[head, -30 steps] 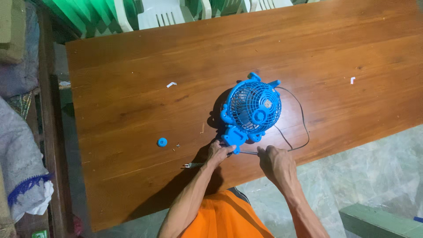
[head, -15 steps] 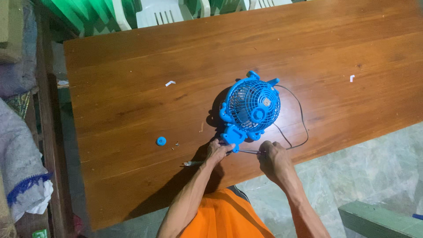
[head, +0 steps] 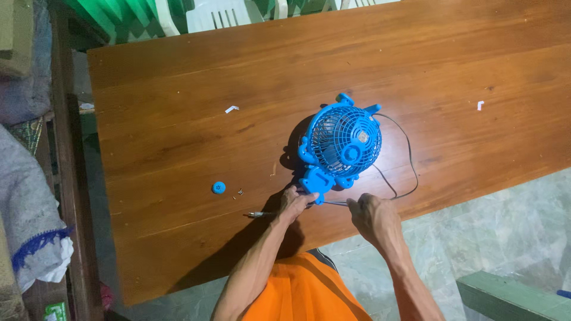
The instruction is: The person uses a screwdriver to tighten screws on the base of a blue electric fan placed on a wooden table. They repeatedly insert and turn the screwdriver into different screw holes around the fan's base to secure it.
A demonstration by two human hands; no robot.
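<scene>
A small blue fan is seen on the brown wooden tabletop, close to the near edge. The round cage of the fan is turned up toward the camera, and the flat blue base is at the near side.

The left hand is curled shut on the base of the fan, so the fan is held in place. The right hand is closed around a thin metal tool, maybe a screwdriver. The tip of the tool is pointed at the fan base, just beside the left hand. Whether the tip is touching the base cannot be told.

A thin black cord is looped from behind the fan, around its right side and back toward the right hand. A plug is seen on the tabletop just left of the left hand.

A small round blue cap is laid on the tabletop, well to the left of the fan. Some tiny screws are seen just beside it. Two small white scraps are seen too, one at the far left and one at the far right.

An orange shirt is worn by the person. White plastic chairs are stacked past the far side of the tabletop.
</scene>
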